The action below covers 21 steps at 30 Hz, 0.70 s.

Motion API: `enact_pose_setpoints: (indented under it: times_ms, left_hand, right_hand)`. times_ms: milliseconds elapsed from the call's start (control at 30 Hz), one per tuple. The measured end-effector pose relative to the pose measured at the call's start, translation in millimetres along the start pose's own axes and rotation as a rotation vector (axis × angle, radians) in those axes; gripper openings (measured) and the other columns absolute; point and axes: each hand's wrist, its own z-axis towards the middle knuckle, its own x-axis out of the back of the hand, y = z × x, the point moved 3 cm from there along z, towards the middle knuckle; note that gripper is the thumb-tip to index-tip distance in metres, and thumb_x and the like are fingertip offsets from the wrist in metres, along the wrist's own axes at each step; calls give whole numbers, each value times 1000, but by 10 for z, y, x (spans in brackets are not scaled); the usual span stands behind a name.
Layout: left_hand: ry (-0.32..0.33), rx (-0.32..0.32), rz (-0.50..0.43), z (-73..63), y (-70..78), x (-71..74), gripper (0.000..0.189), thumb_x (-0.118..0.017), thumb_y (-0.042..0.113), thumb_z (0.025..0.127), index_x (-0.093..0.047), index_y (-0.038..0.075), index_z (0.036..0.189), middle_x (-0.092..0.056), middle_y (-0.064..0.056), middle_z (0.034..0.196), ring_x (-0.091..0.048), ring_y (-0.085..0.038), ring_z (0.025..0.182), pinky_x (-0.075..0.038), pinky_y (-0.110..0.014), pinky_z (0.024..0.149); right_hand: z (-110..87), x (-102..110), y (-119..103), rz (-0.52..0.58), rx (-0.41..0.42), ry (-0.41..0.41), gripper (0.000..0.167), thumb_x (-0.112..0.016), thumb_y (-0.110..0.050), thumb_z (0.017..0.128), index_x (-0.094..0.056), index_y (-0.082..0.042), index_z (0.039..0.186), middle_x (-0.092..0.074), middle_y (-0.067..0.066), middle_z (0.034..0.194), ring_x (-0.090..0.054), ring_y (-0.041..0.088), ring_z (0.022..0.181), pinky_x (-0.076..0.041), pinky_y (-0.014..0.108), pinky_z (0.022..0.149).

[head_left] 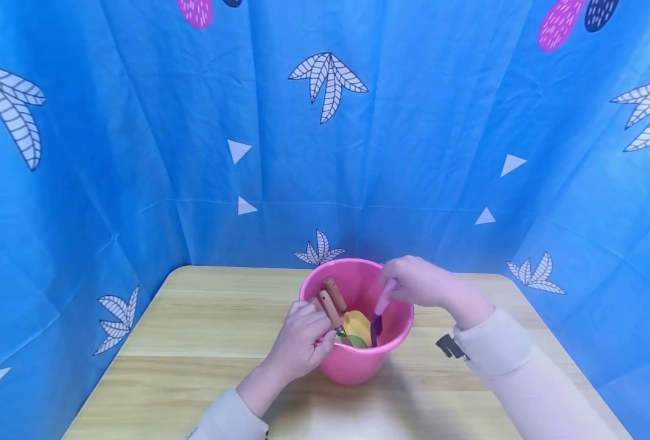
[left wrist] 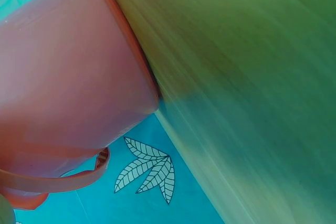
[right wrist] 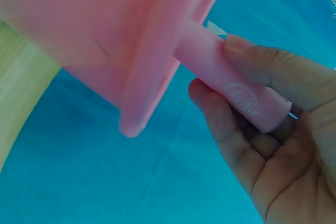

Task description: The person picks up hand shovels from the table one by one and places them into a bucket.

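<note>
A pink bucket stands upright on the wooden table. My left hand grips its near left rim, fingers curled over the edge; the left wrist view shows mainly the bucket's side and its carrying handle. Inside the bucket, my right hand holds a tool by its pink handle, with the dark purple head pointing down. Thumb and fingers close round that handle in the right wrist view, where the head is hidden behind the bucket wall.
Two wooden handles lean against the bucket's left inner wall. A yellow piece and a green piece lie low inside it. Table surface extends on both sides, and a blue patterned curtain hangs behind and at the sides.
</note>
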Motion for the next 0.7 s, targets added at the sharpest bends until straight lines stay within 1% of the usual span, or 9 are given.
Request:
enact_pose_setpoints:
  times_ms: [233, 300, 433, 533, 700]
  left_hand:
    - [-4, 5, 2, -3, -4, -6, 9, -61, 21, 88, -63, 19, 80, -62, 11, 74, -53, -10, 77, -43, -36, 84]
    - [-5, 8, 1, -4, -4, -6, 7, -63, 21, 88, -63, 19, 81, -62, 11, 75, -53, -9, 77, -43, -36, 85]
    - [-8, 13, 3, -9, -1, -8, 6, -62, 21, 88, -64, 20, 82, -64, 11, 77, -54, -9, 78, -43, -36, 86]
    - [-11, 15, 2, -9, -1, -12, 6, -62, 21, 88, -64, 20, 82, -64, 11, 77, -53, -8, 78, -43, -36, 86]
    - [-18, 27, 1, -8, -3, -11, 4, -63, 21, 87, -65, 20, 83, -64, 11, 77, -53, -9, 78, -43, -36, 87]
  right_hand:
    - [89, -111, 39, -19, 10, -40, 20, -75, 1, 86, -75, -18, 90, -73, -11, 76, -68, 6, 84, -55, 28, 79]
    - [110, -136, 37, -16, -11, -56, 20, -75, 1, 86, -75, -18, 90, -73, -10, 76, -68, 7, 82, -55, 27, 78]
    - [150, -194, 27, 2, -64, -74, 18, -80, -3, 83, -77, -20, 88, -73, -8, 77, -69, 10, 78, -57, 28, 76]
    - [183, -243, 28, 11, -81, -71, 15, -83, -7, 81, -77, -20, 86, -72, -6, 77, -69, 13, 76, -58, 30, 75]
    - [251, -304, 27, -20, -55, -50, 14, -80, -4, 83, -76, -16, 89, -71, -7, 75, -67, 10, 74, -57, 32, 77]
